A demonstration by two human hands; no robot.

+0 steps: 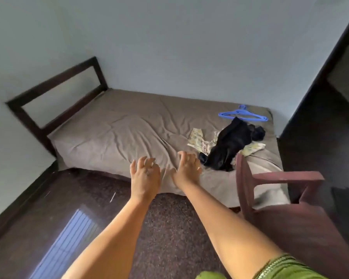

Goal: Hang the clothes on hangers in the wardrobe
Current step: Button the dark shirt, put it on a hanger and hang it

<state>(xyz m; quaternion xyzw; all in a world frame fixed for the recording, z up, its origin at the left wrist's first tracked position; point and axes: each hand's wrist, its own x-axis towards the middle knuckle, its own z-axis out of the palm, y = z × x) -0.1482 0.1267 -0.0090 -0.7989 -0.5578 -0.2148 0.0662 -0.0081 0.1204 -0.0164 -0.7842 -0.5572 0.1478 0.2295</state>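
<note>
Reaching over the bed (119, 127) — left hand (144, 178) and right hand (187, 168) spread, holding nothing.

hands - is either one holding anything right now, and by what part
Nothing is held: left hand and right hand are open and empty above the bed.

Bed (117, 125) with wrinkled grey sheet, black garment (230, 143) over floral cloth (197, 137), blue hangers (242, 114) beside
</note>
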